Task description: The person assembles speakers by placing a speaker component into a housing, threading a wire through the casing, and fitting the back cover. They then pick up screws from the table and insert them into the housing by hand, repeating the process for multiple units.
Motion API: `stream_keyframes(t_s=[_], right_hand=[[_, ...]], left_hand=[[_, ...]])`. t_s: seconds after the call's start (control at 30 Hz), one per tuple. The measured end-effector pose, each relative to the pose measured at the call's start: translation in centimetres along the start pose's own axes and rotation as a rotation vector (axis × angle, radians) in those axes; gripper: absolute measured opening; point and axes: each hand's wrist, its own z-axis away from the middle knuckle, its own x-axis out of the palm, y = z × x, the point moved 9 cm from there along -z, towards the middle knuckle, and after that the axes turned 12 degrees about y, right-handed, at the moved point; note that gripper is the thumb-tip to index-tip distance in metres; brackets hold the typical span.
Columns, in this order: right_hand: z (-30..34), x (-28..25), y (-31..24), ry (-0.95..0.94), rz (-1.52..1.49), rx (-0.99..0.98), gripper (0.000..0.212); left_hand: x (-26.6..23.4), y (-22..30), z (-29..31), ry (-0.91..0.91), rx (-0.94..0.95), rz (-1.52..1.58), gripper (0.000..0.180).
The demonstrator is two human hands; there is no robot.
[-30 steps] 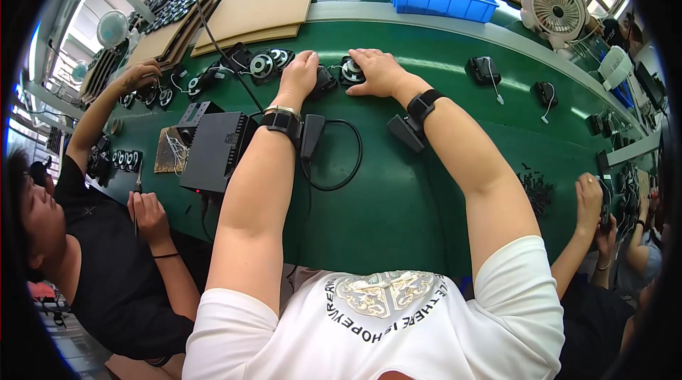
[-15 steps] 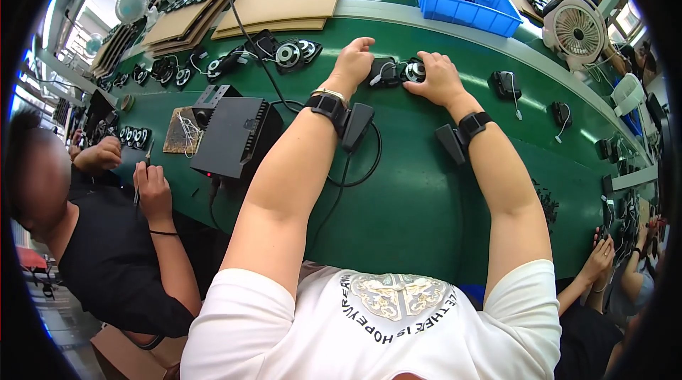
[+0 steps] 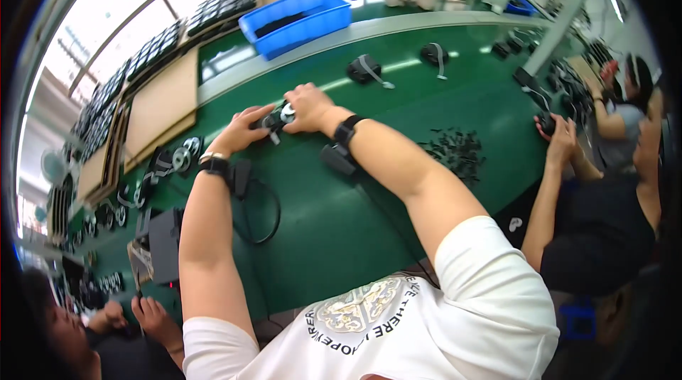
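Note:
A small black speaker (image 3: pixel 275 120) with a round silver cone and a short white-tipped lead sits on the green bench, between my hands. My left hand (image 3: pixel 245 129) is closed around its left side, fingers and thumb against the black housing. From the other side, my right hand (image 3: pixel 310 108) grips the end with the round silver cone. My fingers partly cover the unit, so its exact outline is hidden. Each of my wrists wears a black strap with a black block.
Beyond my hands stands a blue bin (image 3: pixel 298 19) of black parts. Black speakers with leads (image 3: pixel 364 69) lie to the right; more speakers (image 3: pixel 186 154) lie left. Small black pieces (image 3: pixel 455 155) are scattered at right. A black box (image 3: pixel 165 245) sits lower left. Co-workers flank me.
My view has swung to the right. My left hand, earlier beside a black speaker housing with its fingers off it, is now closed on the unit alongside my right hand.

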Motion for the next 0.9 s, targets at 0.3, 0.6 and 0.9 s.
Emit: stream_keyframes(t_s=[0.3, 0.6, 0.9], right_hand=[[0.8, -1.2, 1.7, -0.035, -0.033, 0.145, 0.068], [0.6, -1.2, 1.8, -0.034, -0.075, 0.151, 0.07], [7.7, -7.8, -3.1, 0.021, -0.194, 0.229, 0.071]], left_hand=[[0.5, 0.1, -1.7, -0.229, -0.157, 0.365, 0.041], [1.0, -1.4, -3.9, -0.103, -0.113, 0.331, 0.015], [-0.9, 4.6, 1.9, 0.287, -0.157, 0.589, 0.016]])
